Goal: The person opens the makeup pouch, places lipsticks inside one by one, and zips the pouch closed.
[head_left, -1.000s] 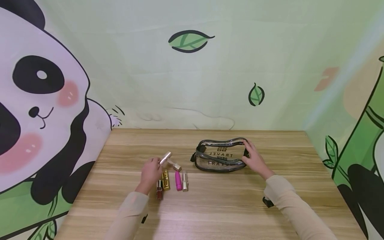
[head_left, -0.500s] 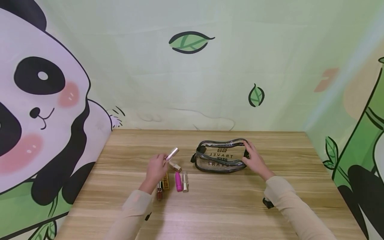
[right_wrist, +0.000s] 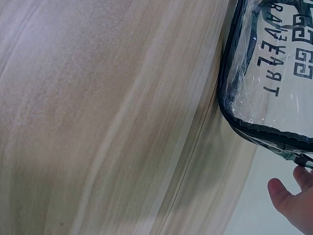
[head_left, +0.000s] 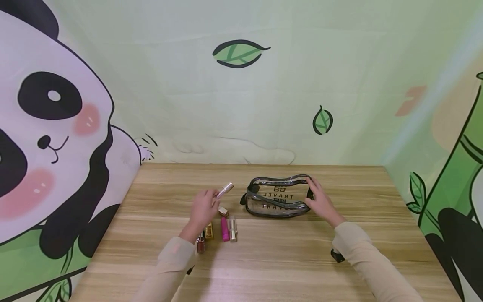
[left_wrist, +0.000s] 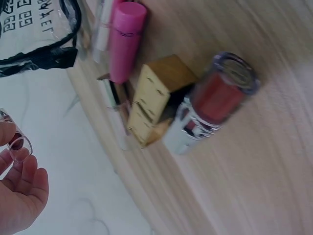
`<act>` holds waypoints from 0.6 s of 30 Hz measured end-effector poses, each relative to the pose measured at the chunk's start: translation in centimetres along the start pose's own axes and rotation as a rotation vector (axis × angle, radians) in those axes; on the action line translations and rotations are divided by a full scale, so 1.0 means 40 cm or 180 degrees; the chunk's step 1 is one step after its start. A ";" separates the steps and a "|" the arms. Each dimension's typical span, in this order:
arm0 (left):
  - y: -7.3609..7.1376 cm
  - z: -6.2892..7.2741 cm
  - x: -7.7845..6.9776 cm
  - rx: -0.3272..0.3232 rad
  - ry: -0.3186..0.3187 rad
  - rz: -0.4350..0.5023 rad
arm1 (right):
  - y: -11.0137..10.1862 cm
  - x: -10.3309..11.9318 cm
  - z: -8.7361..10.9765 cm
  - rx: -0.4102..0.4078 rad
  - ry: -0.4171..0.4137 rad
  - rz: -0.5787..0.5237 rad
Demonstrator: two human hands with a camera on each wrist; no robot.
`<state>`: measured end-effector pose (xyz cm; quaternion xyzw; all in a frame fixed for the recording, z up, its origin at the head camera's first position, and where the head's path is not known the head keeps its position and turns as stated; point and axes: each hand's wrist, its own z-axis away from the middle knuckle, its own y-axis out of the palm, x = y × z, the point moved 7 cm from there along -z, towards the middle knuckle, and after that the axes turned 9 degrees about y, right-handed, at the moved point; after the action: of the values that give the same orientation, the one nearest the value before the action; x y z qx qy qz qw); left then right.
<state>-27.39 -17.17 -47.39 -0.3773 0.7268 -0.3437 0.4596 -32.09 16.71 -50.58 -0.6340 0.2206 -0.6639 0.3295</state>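
Observation:
My left hand (head_left: 203, 208) pinches a slim silver lip gloss tube (head_left: 225, 190), tilted up toward the right, above the table. In the left wrist view, the tube's clear end (left_wrist: 20, 146) shows a dark red inside. My right hand (head_left: 320, 202) holds the right end of a clear travel pouch (head_left: 277, 214) with black trim and printed lettering, its top gaping. Below my left hand lie a magenta tube (head_left: 224, 229), a clear-and-gold lipstick (head_left: 233, 230), a gold lipstick case (head_left: 209, 231), a dark red lip gloss (head_left: 201, 244) and a partly hidden gold-ended tube (head_left: 223, 211).
The wood-grain table (head_left: 279, 260) ends at the back against a pale green cloth (head_left: 181, 100) printed with leaves and a panda. The pouch sits right of the loose cosmetics, with a black zip end (head_left: 243, 199) toward them.
My left hand has moved right and slightly away from me with the lip gloss tube, nearing the pouch. It covers more of the gold-ended tube. My right hand and the pouch stay put.

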 end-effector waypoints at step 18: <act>0.015 -0.056 -0.108 0.0196 0.0284 0.0141 | -0.003 -0.001 -0.001 -0.0044 -0.0029 0.0013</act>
<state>-28.33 -12.82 -45.38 -0.3311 0.7438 -0.3722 0.4457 -32.15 16.82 -50.53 -0.6388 0.2250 -0.6588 0.3274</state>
